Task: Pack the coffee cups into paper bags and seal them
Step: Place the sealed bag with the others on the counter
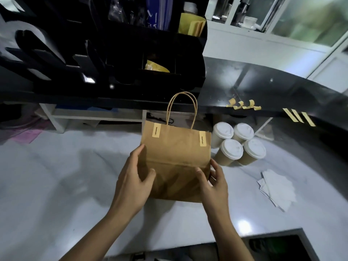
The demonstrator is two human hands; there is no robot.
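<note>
A brown paper bag [175, 153] with twisted handles stands upright on the white counter [56, 176]. Its top is folded shut, with two yellow sticker strips [155, 132] across the fold. My left hand [133, 179] grips the bag's lower left side, thumb on the front. My right hand [212, 182] grips its lower right side the same way. Several lidded paper coffee cups [239, 146] stand in a cluster just right of the bag.
A black raised counter [263, 87] runs behind, with loose yellow sticker strips [299, 116] and curled backing pieces [243, 105] on its edge. A black organizer rack [113, 53] stands at the back left. White napkins [276, 189] lie to the right. A dark sink opening [273, 245] sits bottom right.
</note>
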